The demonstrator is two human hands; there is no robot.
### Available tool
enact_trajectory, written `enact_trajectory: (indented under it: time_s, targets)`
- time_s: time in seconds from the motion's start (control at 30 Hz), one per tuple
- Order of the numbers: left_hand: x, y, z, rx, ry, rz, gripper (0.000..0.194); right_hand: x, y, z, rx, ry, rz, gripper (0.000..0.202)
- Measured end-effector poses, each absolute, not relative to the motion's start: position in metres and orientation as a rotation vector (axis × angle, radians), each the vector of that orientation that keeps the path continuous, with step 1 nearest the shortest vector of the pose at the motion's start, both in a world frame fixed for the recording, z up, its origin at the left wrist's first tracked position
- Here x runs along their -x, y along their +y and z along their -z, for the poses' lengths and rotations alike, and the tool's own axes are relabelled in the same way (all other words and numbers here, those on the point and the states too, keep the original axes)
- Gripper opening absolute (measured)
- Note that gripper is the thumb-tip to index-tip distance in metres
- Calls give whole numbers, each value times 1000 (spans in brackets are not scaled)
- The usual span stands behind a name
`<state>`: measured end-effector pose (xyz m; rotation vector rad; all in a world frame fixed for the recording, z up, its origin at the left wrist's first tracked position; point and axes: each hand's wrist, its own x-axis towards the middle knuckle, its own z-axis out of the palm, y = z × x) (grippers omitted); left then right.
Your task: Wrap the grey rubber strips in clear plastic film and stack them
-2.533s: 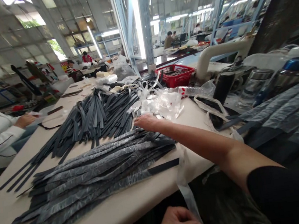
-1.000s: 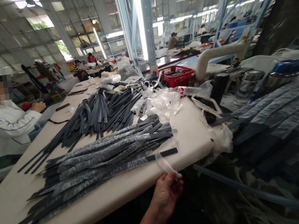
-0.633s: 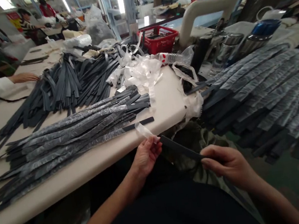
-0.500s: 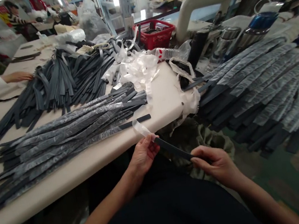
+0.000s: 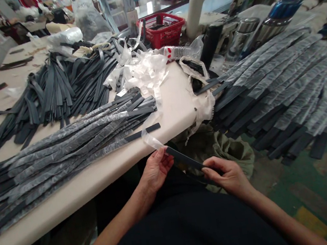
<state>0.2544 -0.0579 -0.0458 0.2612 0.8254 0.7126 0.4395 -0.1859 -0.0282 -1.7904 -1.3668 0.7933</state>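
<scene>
A dark grey strap (image 5: 185, 158) is stretched between my two hands, just off the table's front edge. My left hand (image 5: 157, 168) pinches its near end together with a translucent plastic film strip (image 5: 153, 141), whose loose end curls up toward the table. My right hand (image 5: 227, 174) grips the strap further along, thumb on top. Beyond my left hand, a bundle of dark straps partly covered in clear film (image 5: 72, 147) lies along the table edge. One bare strap end (image 5: 143, 132) sticks out close to the film strip.
Loose dark straps (image 5: 55, 85) are heaped further back on the table (image 5: 174, 92). Crumpled white film (image 5: 144, 70) lies beside a red basket (image 5: 164, 29). Film-covered straps (image 5: 283, 85) hang over the right side, below bottles (image 5: 277, 21). Green sacking (image 5: 234, 151) is below the table.
The view has shifted slightly, so the table appears further left. A co-worker's hand at the left has gone out of view. My hands still hold the strap almost the same way.
</scene>
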Motion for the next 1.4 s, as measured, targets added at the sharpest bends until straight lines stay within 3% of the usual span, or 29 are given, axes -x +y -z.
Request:
enact_trajectory:
  time_s: [0.7, 1.0, 1.17, 1.4]
  targets:
    - [-262, -62, 48, -303, 861, -680, 30, -429, -184, 36, 1776, -1318, -755, 18]
    - [-273, -75, 58, -496, 829, -619, 38, -430, -191, 73, 1471, -1282, -1178, 34]
    - [-279, -80, 62, -573, 868, -572, 41, -442, -218, 103, 1569, -1428, -1103, 47]
    - [-297, -88, 63, -809, 691, -419, 37, -432, -183, 80, 1511, -1333, -958, 45]
